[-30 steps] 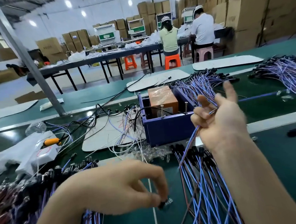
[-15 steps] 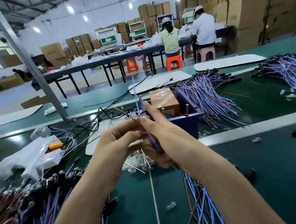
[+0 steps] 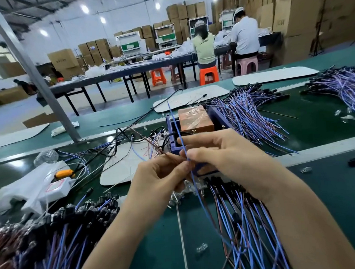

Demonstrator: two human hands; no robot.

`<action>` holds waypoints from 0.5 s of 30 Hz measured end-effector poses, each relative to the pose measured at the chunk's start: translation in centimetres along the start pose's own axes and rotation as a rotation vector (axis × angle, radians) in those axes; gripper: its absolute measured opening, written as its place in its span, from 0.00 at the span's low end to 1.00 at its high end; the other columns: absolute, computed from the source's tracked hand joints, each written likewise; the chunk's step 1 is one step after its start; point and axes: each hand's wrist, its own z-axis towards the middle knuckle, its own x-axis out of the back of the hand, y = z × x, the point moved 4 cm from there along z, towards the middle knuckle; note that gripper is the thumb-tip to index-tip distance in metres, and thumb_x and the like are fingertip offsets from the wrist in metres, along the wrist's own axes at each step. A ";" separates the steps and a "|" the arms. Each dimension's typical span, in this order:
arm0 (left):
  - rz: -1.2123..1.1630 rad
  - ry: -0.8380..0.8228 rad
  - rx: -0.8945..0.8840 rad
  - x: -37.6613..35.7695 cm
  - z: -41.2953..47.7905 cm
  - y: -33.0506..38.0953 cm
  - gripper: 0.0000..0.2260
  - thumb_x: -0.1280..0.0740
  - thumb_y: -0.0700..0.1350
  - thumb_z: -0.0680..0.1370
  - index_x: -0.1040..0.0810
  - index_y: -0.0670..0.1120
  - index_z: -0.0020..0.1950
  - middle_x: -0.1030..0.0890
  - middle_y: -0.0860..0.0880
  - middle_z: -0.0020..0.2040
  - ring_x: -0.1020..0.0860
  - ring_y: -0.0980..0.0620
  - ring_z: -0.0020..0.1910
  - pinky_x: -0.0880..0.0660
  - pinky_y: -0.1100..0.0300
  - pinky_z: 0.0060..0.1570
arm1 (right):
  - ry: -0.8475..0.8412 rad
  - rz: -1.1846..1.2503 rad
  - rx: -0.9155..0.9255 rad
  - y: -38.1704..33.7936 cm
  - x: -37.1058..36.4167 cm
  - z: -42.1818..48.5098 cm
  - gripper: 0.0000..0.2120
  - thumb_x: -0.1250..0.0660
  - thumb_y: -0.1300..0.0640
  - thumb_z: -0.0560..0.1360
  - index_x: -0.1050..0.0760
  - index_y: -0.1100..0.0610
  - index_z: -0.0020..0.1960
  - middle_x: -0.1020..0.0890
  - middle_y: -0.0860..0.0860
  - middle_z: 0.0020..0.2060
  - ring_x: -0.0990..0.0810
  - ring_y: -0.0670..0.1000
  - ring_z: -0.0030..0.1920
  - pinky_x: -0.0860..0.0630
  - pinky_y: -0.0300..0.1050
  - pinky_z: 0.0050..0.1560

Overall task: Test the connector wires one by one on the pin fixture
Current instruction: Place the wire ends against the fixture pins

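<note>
No text can be read. The white box [image 3: 57, 186] left of the fingers [image 3: 206, 138] bears a red-outlined label, too blurred to make out. Printing on the cardboard cartons [image 3: 63, 59] far beyond the fingers is faint and illegible.

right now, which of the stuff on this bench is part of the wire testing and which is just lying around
In the job:
- left hand pinching the brown wire
- right hand pinching the blue wire
- blue fixture box behind the hands
- connector wire pile

Lying about:
- white plastic bag
- orange-handled tool
- white board
- loose clear caps
</note>
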 end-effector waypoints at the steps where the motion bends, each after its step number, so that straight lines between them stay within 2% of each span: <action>1: 0.012 -0.029 0.008 -0.2 0.0 -0.1 0.04 0.30 0.44 0.71 0.18 0.45 0.40 0.19 0.52 0.31 0.27 0.58 0.27 0.28 0.68 0.30 | 0.028 0.053 0.007 -0.2 0.2 -0.1 0.09 0.32 0.59 0.76 0.19 0.50 0.53 0.14 0.54 0.47 0.20 0.49 0.41 0.20 0.49 0.50; 3: 0.038 -0.077 0.027 -0.5 -0.1 -0.2 0.04 0.31 0.39 0.74 0.19 0.44 0.40 0.19 0.52 0.30 0.25 0.57 0.27 0.27 0.68 0.30 | 0.098 0.055 0.037 -0.3 0.5 -0.1 0.05 0.31 0.59 0.75 0.18 0.50 0.48 0.14 0.55 0.43 0.21 0.48 0.37 0.19 0.49 0.45; 7: 0.042 -0.179 0.077 -1.0 -0.4 -0.2 0.05 0.34 0.37 0.77 0.19 0.42 0.43 0.18 0.50 0.32 0.22 0.55 0.27 0.26 0.67 0.31 | 0.139 -0.030 0.080 -0.1 0.1 0.3 0.03 0.29 0.61 0.74 0.17 0.55 0.46 0.17 0.51 0.34 0.24 0.41 0.29 0.24 0.36 0.32; 10: 0.028 -0.211 0.120 -1.1 -0.4 -0.3 0.08 0.37 0.35 0.79 0.19 0.41 0.47 0.18 0.48 0.33 0.21 0.53 0.28 0.24 0.66 0.32 | 0.113 -0.051 0.068 0.1 0.0 0.4 0.03 0.29 0.61 0.74 0.17 0.57 0.46 0.19 0.52 0.32 0.23 0.45 0.32 0.24 0.37 0.32; 13: 0.030 -0.232 0.153 -1.0 -0.4 -0.7 0.08 0.40 0.34 0.80 0.21 0.38 0.51 0.17 0.49 0.34 0.21 0.54 0.28 0.24 0.65 0.33 | 0.089 -0.046 0.058 0.2 0.2 0.3 0.04 0.29 0.62 0.74 0.17 0.56 0.43 0.20 0.52 0.31 0.24 0.46 0.30 0.27 0.34 0.29; 15: 0.039 -0.246 0.154 -1.1 -0.4 -0.8 0.09 0.40 0.34 0.80 0.21 0.39 0.51 0.18 0.50 0.33 0.22 0.54 0.27 0.25 0.66 0.33 | 0.093 -0.049 0.038 0.3 0.3 0.3 0.04 0.30 0.62 0.74 0.18 0.55 0.42 0.20 0.53 0.31 0.24 0.47 0.31 0.25 0.36 0.30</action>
